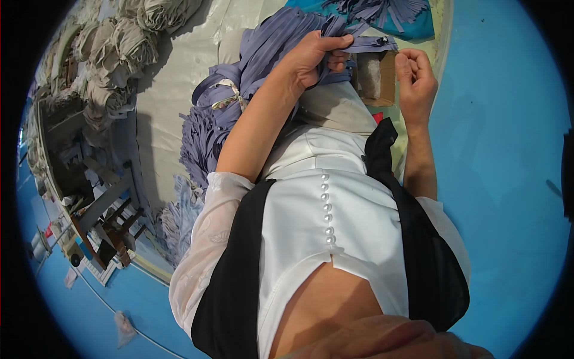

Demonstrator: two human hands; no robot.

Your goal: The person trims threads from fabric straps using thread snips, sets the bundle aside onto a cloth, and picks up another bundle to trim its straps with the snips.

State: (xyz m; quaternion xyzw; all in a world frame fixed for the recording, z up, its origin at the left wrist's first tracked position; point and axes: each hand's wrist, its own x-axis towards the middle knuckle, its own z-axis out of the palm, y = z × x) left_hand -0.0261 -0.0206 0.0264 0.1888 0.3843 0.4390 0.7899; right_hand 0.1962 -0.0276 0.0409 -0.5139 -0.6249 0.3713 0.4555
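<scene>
My left hand (318,58) is closed around purple-grey zipper tape (365,45), pinching it between thumb and fingers. A short stretch of the tape sticks out to the right, with a small dark slider (384,41) near its end. Just beside that end, my right hand (417,81) is curled with thumb against fingers; whatever it pinches, if anything, is too small to make out. A large bundle of the same zipper tape (257,48) lies across my lap under the left forearm. A patterned cloth tie (226,94) is around part of it.
A small cardboard box (387,78) with pale contents sits below the hands. More cut zipper strips (400,13) lie on a turquoise cloth (418,30). Rolled beige bundles (119,48) are piled at upper left, above a wooden frame (107,197). Blue floor (508,179) spreads on the right.
</scene>
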